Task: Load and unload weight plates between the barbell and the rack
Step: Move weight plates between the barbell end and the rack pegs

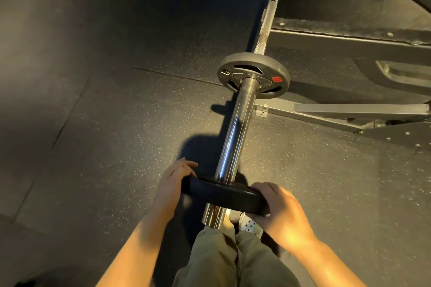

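Note:
A chrome barbell sleeve (235, 133) runs from the bottom centre up and away from me. A small black weight plate (224, 196) sits on the sleeve near its open end, seen almost edge-on. My left hand (171, 184) grips the plate's left rim with curled fingers. My right hand (279, 209) grips its right rim. Further along the sleeve, a second black plate (253, 74) with a red label rests against the collar. The thinner bar shaft (274, 0) continues toward the top.
A black steel rack frame (349, 42) with bolted beams fills the upper right, close beside the bar. Dark speckled rubber flooring (105, 112) spreads to the left. My olive trousers and one shoe (248, 225) show beneath the sleeve's end.

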The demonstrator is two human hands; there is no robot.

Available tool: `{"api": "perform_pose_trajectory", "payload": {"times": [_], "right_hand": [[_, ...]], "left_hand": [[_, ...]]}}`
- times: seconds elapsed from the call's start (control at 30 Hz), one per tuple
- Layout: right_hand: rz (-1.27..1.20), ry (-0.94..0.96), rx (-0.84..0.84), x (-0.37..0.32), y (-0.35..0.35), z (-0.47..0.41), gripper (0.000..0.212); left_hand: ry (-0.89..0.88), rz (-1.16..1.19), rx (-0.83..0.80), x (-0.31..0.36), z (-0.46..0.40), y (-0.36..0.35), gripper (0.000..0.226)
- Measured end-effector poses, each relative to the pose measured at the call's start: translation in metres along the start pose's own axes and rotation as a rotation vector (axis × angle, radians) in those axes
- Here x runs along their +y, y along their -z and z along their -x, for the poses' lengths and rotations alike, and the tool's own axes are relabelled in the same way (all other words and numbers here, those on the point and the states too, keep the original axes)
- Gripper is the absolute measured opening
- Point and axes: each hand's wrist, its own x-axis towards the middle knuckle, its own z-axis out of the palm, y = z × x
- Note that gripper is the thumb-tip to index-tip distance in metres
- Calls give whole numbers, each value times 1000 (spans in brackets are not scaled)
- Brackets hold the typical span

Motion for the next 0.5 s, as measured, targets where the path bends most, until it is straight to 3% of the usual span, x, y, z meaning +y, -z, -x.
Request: {"api": "perform_pose_trajectory", "payload": {"times": [0.1,0.2,0.4,0.5], "right_hand": [[-35,53,26,0,-10,0,41],[4,54,25,-3,-9,-4,41],[90,-16,65,-13,-13,6,44],[82,-37,148,-26,-18,9,42]], "left_hand": [[37,-16,55,1,-7,-2,25],[-155,-348,158,11,-6,-4,27],[-438,-653,45,15,19,-30,24],[-453,-578,32,6,11,-17,22]]}}
